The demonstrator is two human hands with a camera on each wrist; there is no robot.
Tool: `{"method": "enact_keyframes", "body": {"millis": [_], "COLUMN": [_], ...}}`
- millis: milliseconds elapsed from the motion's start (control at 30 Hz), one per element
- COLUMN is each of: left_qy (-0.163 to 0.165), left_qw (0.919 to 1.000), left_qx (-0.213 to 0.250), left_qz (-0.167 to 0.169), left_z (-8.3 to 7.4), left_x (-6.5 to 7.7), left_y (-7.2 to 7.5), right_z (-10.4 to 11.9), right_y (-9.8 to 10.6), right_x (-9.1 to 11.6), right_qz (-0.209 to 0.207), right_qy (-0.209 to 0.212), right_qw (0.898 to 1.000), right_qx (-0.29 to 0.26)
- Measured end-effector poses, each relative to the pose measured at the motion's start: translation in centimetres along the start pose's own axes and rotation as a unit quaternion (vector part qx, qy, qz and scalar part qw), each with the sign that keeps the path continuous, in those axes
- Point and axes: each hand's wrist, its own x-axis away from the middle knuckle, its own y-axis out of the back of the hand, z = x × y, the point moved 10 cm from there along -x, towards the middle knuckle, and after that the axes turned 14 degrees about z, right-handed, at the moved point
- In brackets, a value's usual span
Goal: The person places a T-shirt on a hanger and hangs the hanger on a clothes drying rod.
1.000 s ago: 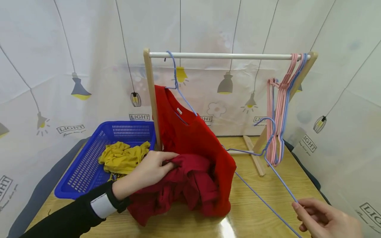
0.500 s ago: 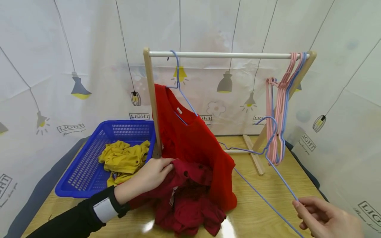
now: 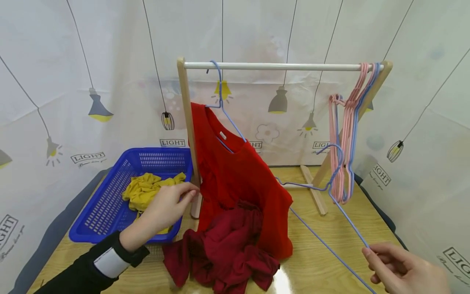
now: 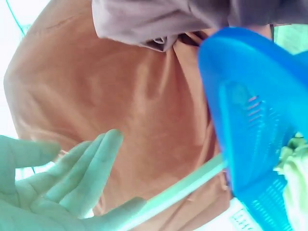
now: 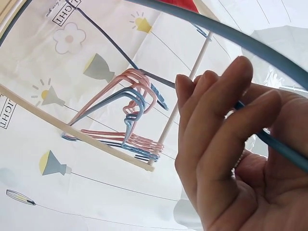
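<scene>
My right hand [image 3: 407,265] pinches the lower side of a blue wire hanger [image 3: 345,214], whose hook points up in front of the rack. Part of that hanger passes behind the red top. My left hand [image 3: 161,212] is over the right side of the blue basket, beside the rack's left post; in the left wrist view its fingers [image 4: 98,168] are loosely extended with nothing in them. A dark red garment [image 3: 227,249] lies crumpled on the table. Behind it, a bright red top [image 3: 238,171] hangs from the rail on another blue hanger [image 3: 220,87].
The rack has a white rail [image 3: 279,66] on wooden posts. Pink and blue hangers [image 3: 346,134] hang bunched at its right end. A blue basket [image 3: 95,204] with a yellow garment [image 3: 147,190] stands at the left on the wooden table [image 3: 315,261]. Printed curtains enclose the table.
My left hand has let go of the dark red garment and moved left over the basket. That garment now lies lower, spread toward the front. The right hand keeps its hold on the hanger.
</scene>
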Motion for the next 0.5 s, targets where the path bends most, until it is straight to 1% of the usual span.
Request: {"method": "enact_keyframes", "body": {"millis": [33,67,100,133,167,200,233,267,333,367,433,500], "left_qy": [-0.027,-0.063,-0.107,-0.153,-0.2,-0.243,-0.279,-0.306,-0.339,-0.349,-0.362,-0.372], "left_qw": [0.9996,0.9978,0.9937,0.9871,0.9776,0.9658,0.9537,0.9422,0.9253,0.9195,0.9139,0.908], "left_qx": [-0.011,-0.019,-0.028,-0.036,-0.04,-0.048,-0.051,-0.062,-0.085,-0.098,-0.125,-0.166], "left_qz": [0.001,0.006,0.015,0.03,0.053,0.075,0.101,0.122,0.148,0.151,0.136,0.097], "left_z": [-0.8,-1.8,-3.0,-4.3,-5.5,-6.7,-7.8,-8.6,-9.9,-10.4,-11.1,-11.7], "left_x": [0.0,0.1,0.1,0.2,0.2,0.3,0.4,0.5,0.4,0.3,0.0,-0.2], "left_y": [-0.2,-0.5,-0.9,-1.6,-2.4,-3.2,-4.0,-4.8,-6.1,-6.5,-6.8,-6.7], "right_z": [0.0,0.0,0.1,0.1,0.1,0.1,0.1,0.1,0.0,0.0,-0.1,-0.3], "right_y": [0.0,0.1,0.1,0.1,0.1,0.0,0.0,-0.1,-0.2,-0.2,-0.3,-0.3], "right_x": [0.0,0.0,0.0,0.0,0.0,-0.1,-0.1,-0.1,-0.2,-0.2,-0.2,-0.3], "right_qz": [-0.001,-0.002,-0.004,-0.004,-0.003,-0.002,0.0,0.002,0.007,0.009,0.01,0.015], "right_qy": [-0.002,-0.001,0.002,0.003,0.004,0.005,0.005,0.005,0.0,-0.001,-0.001,-0.001], "right_qw": [1.0,1.0,1.0,1.0,1.0,1.0,1.0,1.0,1.0,1.0,1.0,1.0], "right_qx": [0.0,-0.001,-0.002,-0.003,-0.003,-0.004,-0.005,-0.003,0.001,0.003,0.005,0.001]}}
